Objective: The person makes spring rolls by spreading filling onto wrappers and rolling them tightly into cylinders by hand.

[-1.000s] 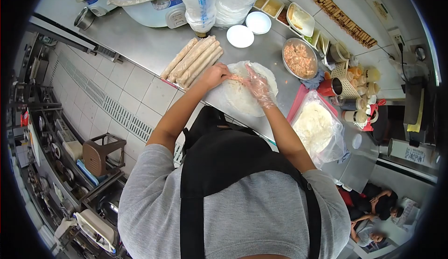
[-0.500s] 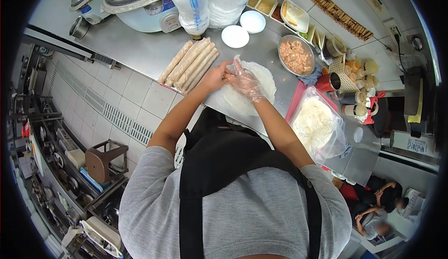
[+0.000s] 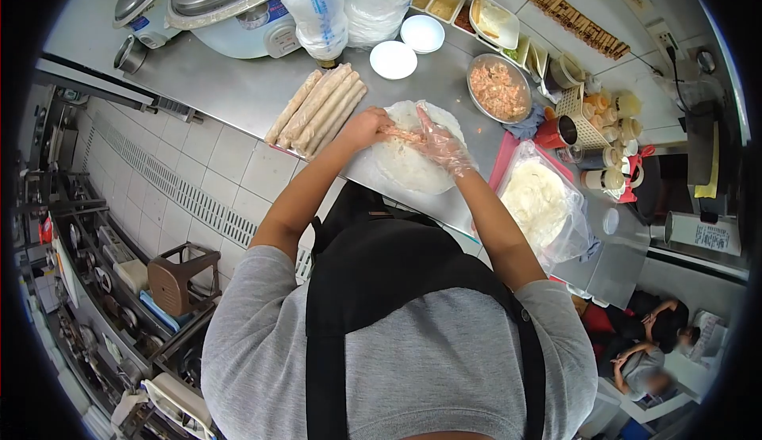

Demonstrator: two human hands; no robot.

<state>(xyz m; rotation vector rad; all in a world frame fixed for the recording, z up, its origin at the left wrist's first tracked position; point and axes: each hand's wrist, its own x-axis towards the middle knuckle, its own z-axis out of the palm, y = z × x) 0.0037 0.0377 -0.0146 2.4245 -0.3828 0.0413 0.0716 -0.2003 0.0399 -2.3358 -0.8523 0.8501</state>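
A thin round sheet [image 3: 429, 174] lies flat on the steel worktop [image 3: 444, 63] in front of the person, with a strip of pinkish filling [image 3: 406, 135] across it between the two hands. The sheet's near side comes close to the worktop's front edge, which slants down toward the right. Bare steel opens beyond the sheet, up to two white discs [image 3: 393, 60] and a metal bowl [image 3: 498, 88] of filling. To the right, only a narrow gap parts the sheet from a pink board [image 3: 502, 162] and a bag of white sheets [image 3: 536, 202]. On the left, a stack of rolls [image 3: 321, 111] sits along the front edge, just beside the left hand [image 3: 367, 126]; more bare steel stretches past it.

The left hand reaches in palm down, its fingers bunched at the filling's left end; whether they pinch it, I cannot tell. The right hand [image 3: 444, 148], in a clear glove, touches the filling's other end, one finger spread apart and pointing away from the body. Both forearms angle inward.
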